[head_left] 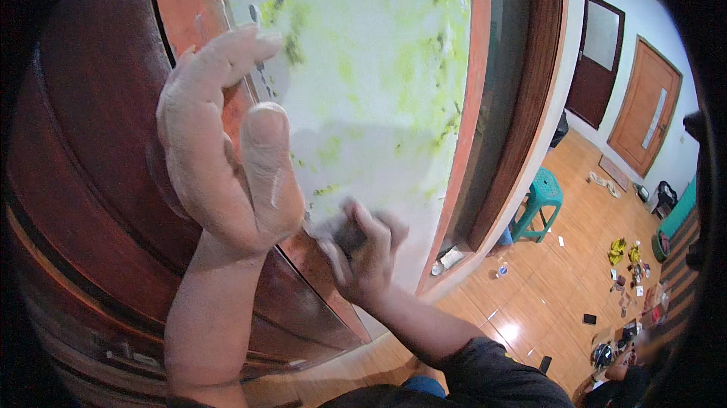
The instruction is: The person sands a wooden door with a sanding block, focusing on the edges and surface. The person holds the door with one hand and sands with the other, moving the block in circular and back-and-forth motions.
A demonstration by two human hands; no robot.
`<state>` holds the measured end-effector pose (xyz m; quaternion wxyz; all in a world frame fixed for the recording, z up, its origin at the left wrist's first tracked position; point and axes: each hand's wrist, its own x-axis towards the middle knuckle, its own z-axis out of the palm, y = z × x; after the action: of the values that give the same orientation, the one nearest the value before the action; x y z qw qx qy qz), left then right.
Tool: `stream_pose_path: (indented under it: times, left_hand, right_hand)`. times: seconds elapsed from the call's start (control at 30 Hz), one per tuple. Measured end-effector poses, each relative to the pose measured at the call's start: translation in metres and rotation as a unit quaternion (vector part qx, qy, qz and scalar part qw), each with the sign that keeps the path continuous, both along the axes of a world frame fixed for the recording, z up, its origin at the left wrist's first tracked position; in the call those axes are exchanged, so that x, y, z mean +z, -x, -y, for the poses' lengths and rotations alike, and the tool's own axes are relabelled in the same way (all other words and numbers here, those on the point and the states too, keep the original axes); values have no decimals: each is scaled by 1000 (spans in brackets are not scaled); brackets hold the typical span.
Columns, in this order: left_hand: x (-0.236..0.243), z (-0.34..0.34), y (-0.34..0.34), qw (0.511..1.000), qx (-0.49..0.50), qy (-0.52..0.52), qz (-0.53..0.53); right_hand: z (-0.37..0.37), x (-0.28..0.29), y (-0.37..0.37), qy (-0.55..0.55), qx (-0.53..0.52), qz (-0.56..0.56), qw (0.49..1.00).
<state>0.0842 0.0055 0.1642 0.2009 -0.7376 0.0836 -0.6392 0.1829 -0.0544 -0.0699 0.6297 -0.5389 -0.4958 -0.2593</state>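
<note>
A wall panel, white with patches of yellow-green paint, stands before me between orange-brown wooden frame strips. My left hand, coated in pale dust, is at the left strip beside a dark red-brown door. Its fingers curve and its thumb stands apart, with nothing visible in it. Lower down, my right hand is closed, slightly blurred, against the bottom left of the panel. A dark grey piece that looks like sandpaper shows between its fingers and the wall; most of it is hidden.
Right of the panel is a narrow window with small items on its sill. Beyond, a green plastic stool stands on the orange tiled floor. Phones, yellow bananas and scattered items lie there. A person's arm shows at lower right.
</note>
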Motion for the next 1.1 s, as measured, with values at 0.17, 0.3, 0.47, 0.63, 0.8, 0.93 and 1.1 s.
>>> stream_pose_path:
  times: [0.17,0.3,0.47,0.63,0.8,0.93,1.1]
  left_hand:
    - [-3,-3,-3,998,-49,41,-2]
    - [-3,-6,-2,1000,-22,19,-10]
    - [-6,-7,-3,1000,26,5,-11]
    - [-12,-8,-8,997,-54,52,3]
    - [-10,-10,-7,997,-64,42,-7]
    - [-11,-10,-2,999,-23,41,-23]
    - [-12,-16,-15,995,-93,17,31]
  right_hand:
    - [-11,-1,-2,-88,-24,-7,996]
    - [24,-81,-3,14,-38,8,999]
    - [13,-46,-8,-25,-31,33,999]
    - [-18,42,-25,-52,-18,-11,998]
    - [2,-40,-11,-39,-49,-7,998]
    - [22,-83,-7,23,-47,9,999]
    - [-17,11,-14,12,-19,-11,1000]
